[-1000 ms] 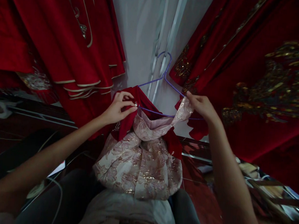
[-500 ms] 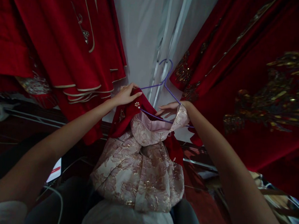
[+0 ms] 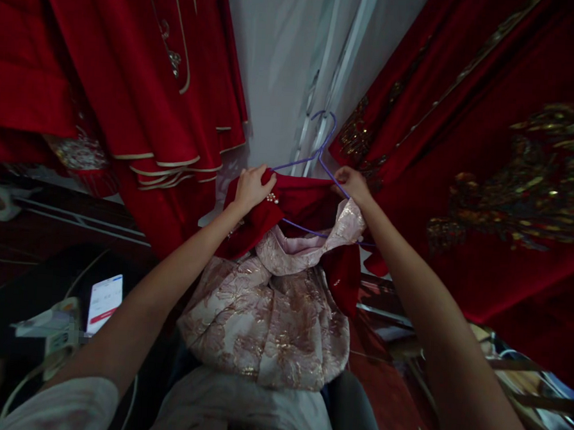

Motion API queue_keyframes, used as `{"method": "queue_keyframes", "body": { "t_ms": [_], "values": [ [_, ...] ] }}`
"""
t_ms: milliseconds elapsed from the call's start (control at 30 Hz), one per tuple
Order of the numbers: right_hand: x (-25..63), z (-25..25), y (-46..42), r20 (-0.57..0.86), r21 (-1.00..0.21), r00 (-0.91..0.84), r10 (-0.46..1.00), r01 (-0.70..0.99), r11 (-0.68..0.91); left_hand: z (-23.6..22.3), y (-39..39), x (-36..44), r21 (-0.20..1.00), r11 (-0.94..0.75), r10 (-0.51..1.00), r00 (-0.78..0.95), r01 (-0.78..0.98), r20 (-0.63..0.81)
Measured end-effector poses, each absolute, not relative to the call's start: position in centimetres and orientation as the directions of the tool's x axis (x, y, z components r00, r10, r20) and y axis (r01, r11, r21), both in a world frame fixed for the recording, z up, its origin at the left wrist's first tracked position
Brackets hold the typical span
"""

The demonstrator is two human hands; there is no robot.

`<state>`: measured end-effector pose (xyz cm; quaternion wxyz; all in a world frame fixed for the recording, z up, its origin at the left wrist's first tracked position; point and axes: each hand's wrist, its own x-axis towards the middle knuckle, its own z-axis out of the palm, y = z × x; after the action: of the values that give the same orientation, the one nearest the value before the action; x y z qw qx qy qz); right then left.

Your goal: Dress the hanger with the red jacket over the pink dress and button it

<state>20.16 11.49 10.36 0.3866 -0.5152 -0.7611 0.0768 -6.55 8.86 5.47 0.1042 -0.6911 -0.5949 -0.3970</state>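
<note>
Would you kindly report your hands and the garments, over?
Left hand gripping red garment beside beaded ornament; right hand at purple hanger. Brocade dress below, strap at hanger's right side. Nothing visibly blocking hands.

The left hand [image 3: 254, 187] hides part of the red garment [image 3: 300, 193].

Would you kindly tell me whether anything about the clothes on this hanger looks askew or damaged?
The pale brocade dress looks lopsided: its strap rises to the purple hanger at picture right, while its left side sits lower, partly under the red cloth. I see no tear or spill, though the light is dim.
</note>
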Motion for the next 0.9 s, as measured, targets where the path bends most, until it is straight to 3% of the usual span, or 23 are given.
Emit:
{"method": "queue_keyframes", "body": {
  "t_ms": [233,367,500,767,900],
  "values": [
    [24.6,11.6,9.8,0.712,-0.361,0.055,0.7,0.884,0.297,5.2,9.0,-7.7,0.281,-0.319,0.733,0.047,0.905,0.678],
    [28.5,12.0,7.2,0.666,-0.291,0.074,0.742,0.942,0.166,4.4,8.3,-7.0,0.228,-0.343,0.734,0.109,0.911,0.67],
    [30.3,13.2,2.9,0.67,-0.169,0.021,0.742,0.978,0.124,3.6,6.9,-5.8,0.26,-0.338,0.741,0.085,0.905,0.666],
    [31.5,15.2,-0.5,0.536,0.137,-0.096,0.839,0.99,0.026,4.3,5.1,-6.4,0.247,-0.354,0.743,0.111,0.902,0.66],
    [32.1,15.5,0.1,0.308,0.258,-0.068,0.949,0.966,-0.014,4.4,4.9,-5.8,0.213,-0.332,0.744,0.116,0.919,0.658]
  ]
}}
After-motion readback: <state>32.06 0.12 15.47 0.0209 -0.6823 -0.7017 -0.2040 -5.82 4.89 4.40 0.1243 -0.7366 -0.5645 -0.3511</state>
